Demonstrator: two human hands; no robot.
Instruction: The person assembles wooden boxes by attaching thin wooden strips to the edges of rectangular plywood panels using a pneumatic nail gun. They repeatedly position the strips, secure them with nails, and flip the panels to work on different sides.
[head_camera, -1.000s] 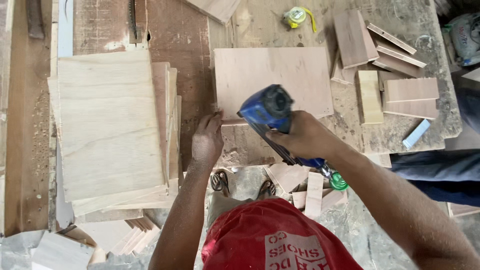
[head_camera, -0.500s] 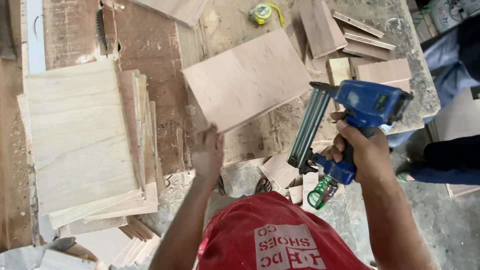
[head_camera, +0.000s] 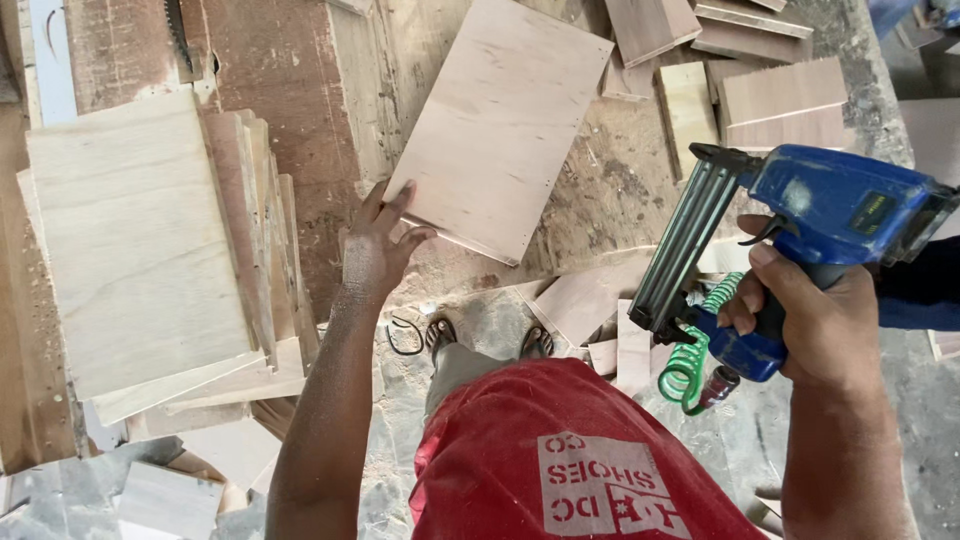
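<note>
Head view, looking straight down over a red printed shirt (head_camera: 560, 470). Left hand (head_camera: 378, 250) is open, fingers spread, fingertips touching the near corner of a flat rectangular pale plywood panel (head_camera: 500, 125); no grasp on it. That panel lies tilted on the dusty wooden workbench (head_camera: 600, 190), at 12 o'clock from the left hand. Right hand (head_camera: 815, 310) is clenched around the grip of a blue pneumatic nail gun with a grey magazine (head_camera: 800, 230), held off the bench at 3 o'clock from the panel, well apart from it. Green coiled air hose (head_camera: 690, 355) hangs at the gun's base. Stack of pale plywood sheets (head_camera: 140, 240) sits at 9 o'clock from the left hand. Short wood offcuts (head_camera: 760, 95) lie at 1 o'clock, beyond the panel.
</note>
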